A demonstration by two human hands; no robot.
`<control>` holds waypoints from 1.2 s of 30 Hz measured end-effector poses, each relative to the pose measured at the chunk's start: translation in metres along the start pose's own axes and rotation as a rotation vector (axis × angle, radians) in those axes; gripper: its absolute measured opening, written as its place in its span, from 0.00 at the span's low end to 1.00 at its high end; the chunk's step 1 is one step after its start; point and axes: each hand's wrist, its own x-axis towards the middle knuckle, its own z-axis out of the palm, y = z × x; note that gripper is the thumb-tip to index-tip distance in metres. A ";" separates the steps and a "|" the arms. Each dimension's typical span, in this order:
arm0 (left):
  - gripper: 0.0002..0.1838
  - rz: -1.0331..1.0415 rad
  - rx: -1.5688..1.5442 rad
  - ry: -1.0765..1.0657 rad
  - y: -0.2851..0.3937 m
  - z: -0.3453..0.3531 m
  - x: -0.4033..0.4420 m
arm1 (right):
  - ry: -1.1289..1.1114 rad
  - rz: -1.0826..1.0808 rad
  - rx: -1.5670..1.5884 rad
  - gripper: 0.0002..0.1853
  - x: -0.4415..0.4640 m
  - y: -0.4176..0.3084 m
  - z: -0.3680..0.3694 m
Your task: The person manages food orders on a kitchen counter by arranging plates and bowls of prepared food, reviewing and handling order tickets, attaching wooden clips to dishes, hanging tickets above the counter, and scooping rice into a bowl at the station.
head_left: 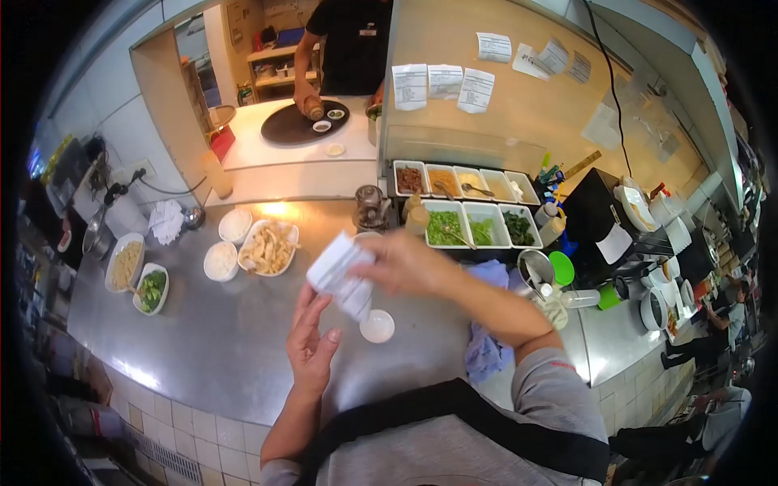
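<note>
A printed white paper slip [340, 274] hangs over the steel counter, pinched by my right hand [397, 263] at its upper right. My left hand [312, 340] is just below and left of the slip, palm up with its fingers apart; its fingertips are partly behind or against the paper. Right below the slip, a small white dish [378, 326] rests on the counter. Behind the slip to the left stand a white bowl of pale fried pieces [268, 248] and two round bowls of white food [220, 261].
Trays of chopped greens [444, 228] and toppings line the back right. A blue cloth [486, 356] lies beneath my right forearm. Two oval dishes [151, 289] sit at the left. Across the pass, a person in black handles a jar over a dark round tray [284, 125].
</note>
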 end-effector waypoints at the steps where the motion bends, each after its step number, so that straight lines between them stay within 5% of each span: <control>1: 0.20 -0.043 -0.064 0.003 0.005 0.007 -0.009 | -0.017 -0.118 0.051 0.10 -0.020 -0.001 0.017; 4: 0.21 -0.217 0.072 0.065 0.016 0.019 -0.041 | -0.055 0.233 0.377 0.10 -0.062 -0.003 0.047; 8: 0.19 -0.277 0.471 0.159 0.019 -0.016 -0.053 | 0.035 0.283 0.393 0.12 -0.111 0.005 0.081; 10: 0.18 0.022 0.748 0.214 0.009 -0.055 -0.039 | -0.128 0.386 0.364 0.13 -0.139 0.013 0.085; 12: 0.18 0.110 0.910 0.347 -0.005 -0.106 -0.028 | -0.218 0.325 0.161 0.12 -0.162 0.018 0.090; 15: 0.18 -0.060 0.883 0.476 -0.021 -0.191 -0.012 | -0.171 0.426 -0.261 0.14 -0.204 0.046 0.107; 18: 0.15 -0.008 0.937 0.507 -0.040 -0.266 0.010 | 0.130 0.431 -0.630 0.20 -0.238 0.073 0.135; 24: 0.18 -0.069 0.990 0.448 -0.107 -0.361 0.082 | 0.246 0.508 -0.938 0.29 -0.267 0.121 0.210; 28: 0.19 -0.141 1.109 0.266 -0.155 -0.416 0.159 | 0.251 0.593 -0.935 0.29 -0.271 0.123 0.214; 31: 0.19 -0.177 1.027 0.542 -0.194 -0.465 0.221 | 0.310 0.528 -0.949 0.27 -0.272 0.127 0.217; 36: 0.24 -0.200 1.088 0.691 -0.239 -0.532 0.304 | 0.279 0.544 -0.919 0.25 -0.257 0.112 0.214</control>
